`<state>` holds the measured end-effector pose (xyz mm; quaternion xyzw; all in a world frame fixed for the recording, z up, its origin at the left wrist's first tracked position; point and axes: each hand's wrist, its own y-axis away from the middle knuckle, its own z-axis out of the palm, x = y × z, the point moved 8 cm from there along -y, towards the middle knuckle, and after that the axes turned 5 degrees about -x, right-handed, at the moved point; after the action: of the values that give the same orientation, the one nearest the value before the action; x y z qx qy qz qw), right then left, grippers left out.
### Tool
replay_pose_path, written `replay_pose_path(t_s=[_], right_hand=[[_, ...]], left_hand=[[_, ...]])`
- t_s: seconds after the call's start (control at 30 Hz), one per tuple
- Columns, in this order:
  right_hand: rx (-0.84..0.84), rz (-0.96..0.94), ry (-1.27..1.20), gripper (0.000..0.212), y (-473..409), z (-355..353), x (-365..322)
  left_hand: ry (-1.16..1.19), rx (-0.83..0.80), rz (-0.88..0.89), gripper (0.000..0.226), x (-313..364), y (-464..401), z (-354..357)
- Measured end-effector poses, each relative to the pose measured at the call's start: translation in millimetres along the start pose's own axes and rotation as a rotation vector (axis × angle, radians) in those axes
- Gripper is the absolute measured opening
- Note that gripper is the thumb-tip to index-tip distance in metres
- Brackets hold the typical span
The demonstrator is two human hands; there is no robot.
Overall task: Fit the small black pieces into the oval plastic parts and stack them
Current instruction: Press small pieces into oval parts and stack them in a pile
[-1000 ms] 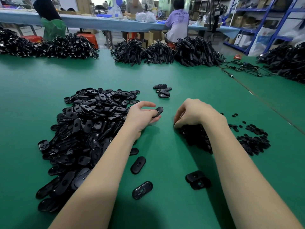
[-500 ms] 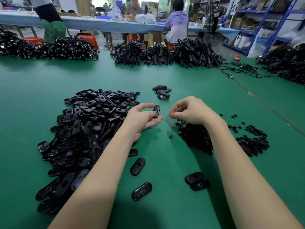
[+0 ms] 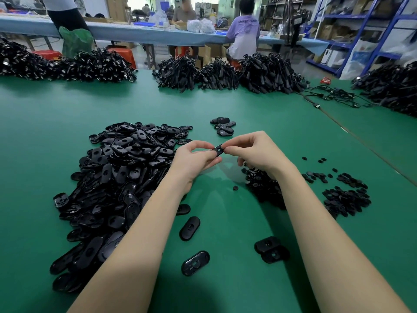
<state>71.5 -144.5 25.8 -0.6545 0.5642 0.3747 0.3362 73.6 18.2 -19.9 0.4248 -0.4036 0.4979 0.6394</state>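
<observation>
A single head-worn wide-angle view looks forward and down from the person's own eye height over a green table (image 3: 56, 114), with both bare forearms reaching away from the bottom edge into the middle of the frame. It sits close above the near table, where the left hand (image 3: 191, 161) and right hand (image 3: 257, 152) meet at centre. Further off it faces a blue-covered bench (image 3: 135, 33) and blue shelving (image 3: 361, 30); straight edges bow near the borders.

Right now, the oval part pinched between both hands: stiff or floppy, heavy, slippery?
Probably stiff: the oval part keeps its shape held by its ends between left hand and right hand. Likely light: fingertip pinches carry it. Possibly a bit slippery: the loose ovals look glossy.
</observation>
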Motion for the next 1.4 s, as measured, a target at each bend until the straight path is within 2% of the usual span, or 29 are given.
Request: replay_pose_path(t_s=[0.3,0.97,1.4], right_hand=[[0.086,0.072,-0.135,0.006,-3.8,-0.4,8.9],[0.148,0.098,-0.009,0.005,-6.7,0.3,9.4],[0.171,0.143,-0.083,0.005,-5.4,9.9,16.6]], left_hand=[[-0.002,-0.009,0.005,0.015,-0.5,0.1,-0.4],[-0.005,-0.023,0.009,0.014,0.1,2.4,1.9],[-0.082,0.002,0.026,0.015,0.2,3.0,-1.7]])
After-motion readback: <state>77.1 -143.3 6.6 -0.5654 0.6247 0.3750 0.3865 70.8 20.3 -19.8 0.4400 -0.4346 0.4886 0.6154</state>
